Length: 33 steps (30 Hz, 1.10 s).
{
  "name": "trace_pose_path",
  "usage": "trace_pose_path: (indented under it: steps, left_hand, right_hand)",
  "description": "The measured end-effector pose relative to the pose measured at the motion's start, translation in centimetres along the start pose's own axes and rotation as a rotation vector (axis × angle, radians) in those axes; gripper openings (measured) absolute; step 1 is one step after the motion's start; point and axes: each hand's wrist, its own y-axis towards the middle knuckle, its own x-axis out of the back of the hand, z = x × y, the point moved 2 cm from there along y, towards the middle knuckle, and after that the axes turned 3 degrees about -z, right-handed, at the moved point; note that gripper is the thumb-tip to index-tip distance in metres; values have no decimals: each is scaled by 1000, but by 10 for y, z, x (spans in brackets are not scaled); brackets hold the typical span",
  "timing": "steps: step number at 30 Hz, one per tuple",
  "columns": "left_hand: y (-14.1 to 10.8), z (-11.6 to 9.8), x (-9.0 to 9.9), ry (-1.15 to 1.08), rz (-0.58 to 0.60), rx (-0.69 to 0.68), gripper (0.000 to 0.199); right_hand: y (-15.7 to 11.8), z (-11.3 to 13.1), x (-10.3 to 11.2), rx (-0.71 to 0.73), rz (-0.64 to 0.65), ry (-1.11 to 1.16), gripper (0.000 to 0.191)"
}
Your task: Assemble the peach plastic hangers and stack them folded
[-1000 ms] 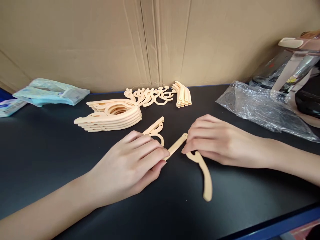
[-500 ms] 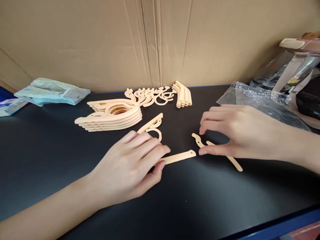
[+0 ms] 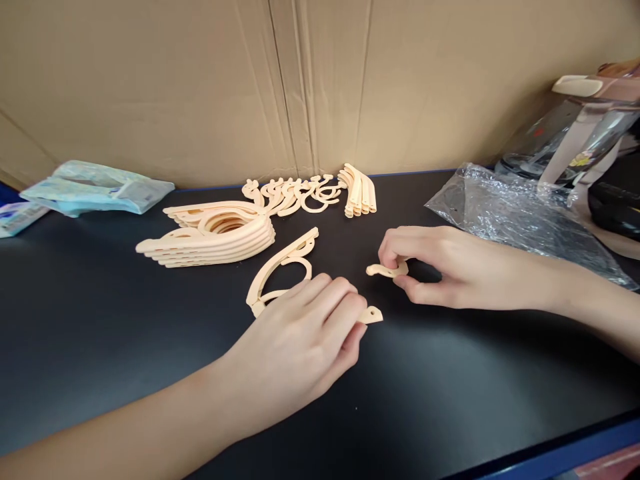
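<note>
My left hand (image 3: 305, 340) is closed over a cream plastic folding hanger (image 3: 263, 277), gripping its near arm. The holed tip of that arm pokes out past the thumb, while the curved far arm and inner loop show beyond the knuckles. At the right, my right hand (image 3: 435, 267) pinches a small cream hanger hook (image 3: 383, 271) between thumb and fingers. Its wavy end points left toward the hanger, with a short gap between them; the rest of the hook is hidden by the hand.
A stack of similar cream hangers (image 3: 210, 250) lies at the left. Behind are a row of loose hooks (image 3: 285, 195) and a bundle of short cream arms (image 3: 359, 193). Crumpled clear plastic (image 3: 490, 207), a bottle (image 3: 560, 133), a blue packet (image 3: 95, 190) and a cardboard wall (image 3: 175, 80) surround the black tabletop (image 3: 400, 400).
My right hand has closed on the hook it was hovering over. My left hand has slid right along the hanger's near arm. A thin strip by my right hand is out of sight.
</note>
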Motion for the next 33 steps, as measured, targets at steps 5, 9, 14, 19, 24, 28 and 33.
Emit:
trace_pose_path:
  steps: [5,9,14,19,24,28,33]
  left_hand:
    - [-5,6,-2,-216,17,131,17]
    - [-6,8,-3,-257,75,170,10]
    - [-5,8,0,-210,141,160,24]
    - [-5,9,-1,-213,153,170,28]
    - [-8,13,-4,-277,139,205,22]
    - [-10,15,-4,-373,150,240,8]
    - [-11,15,-3,-385,175,244,10]
  right_hand:
    - [0,6,2,-40,45,21,17]
    - [-2,12,-3,-44,132,-15,20]
    - [-2,14,-6,43,188,-37,20]
    - [-3,17,-7,97,140,-24,18]
    - [-5,19,-12,115,102,-52,22]
    - [-6,21,-17,164,54,-130,22]
    - [-8,23,-22,242,-23,-271,19]
